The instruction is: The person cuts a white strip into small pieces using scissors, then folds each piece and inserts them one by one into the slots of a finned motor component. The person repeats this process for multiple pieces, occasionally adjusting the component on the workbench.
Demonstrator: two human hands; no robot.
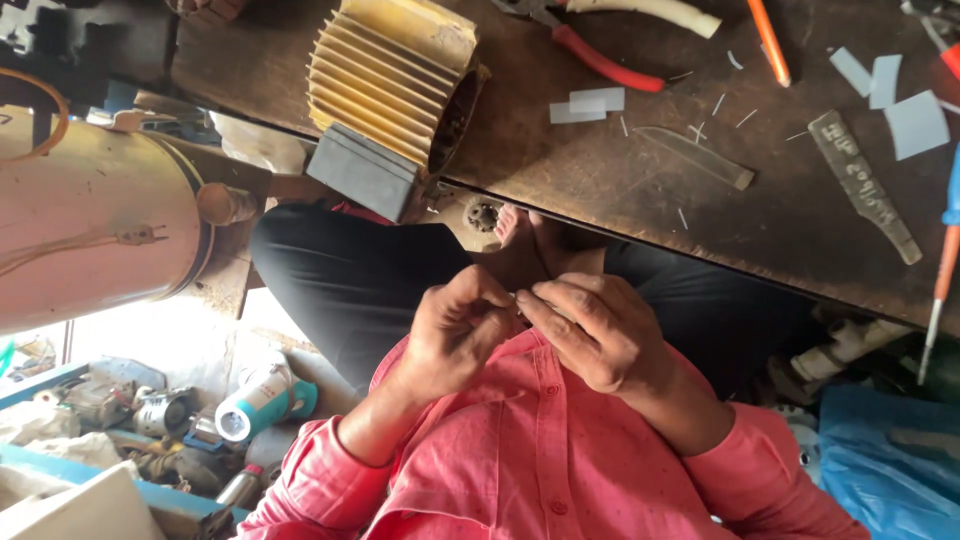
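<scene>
My left hand (455, 335) and my right hand (590, 330) meet in front of my chest, over my pink shirt (540, 450) and black trousers (350, 280). The fingertips of both hands pinch together on a tiny thin piece (521, 294), too small to make out. My bare foot (515, 235) shows just past the hands, under the edge of the dark wooden bench (620, 180). On the bench, nearest the hands, lies a yellow finned motor housing (395, 80) with a grey box (362, 172) on its side.
Red-handled pliers (600, 55), an orange-handled tool (768, 40), pale paper slips (588, 103), clear plastic strips (865, 185) and a screwdriver (945, 265) lie on the bench. A big cream cylinder (90, 220) sits left. Motor parts and a teal can (262, 400) litter the floor; a blue bag (890, 460) is at the right.
</scene>
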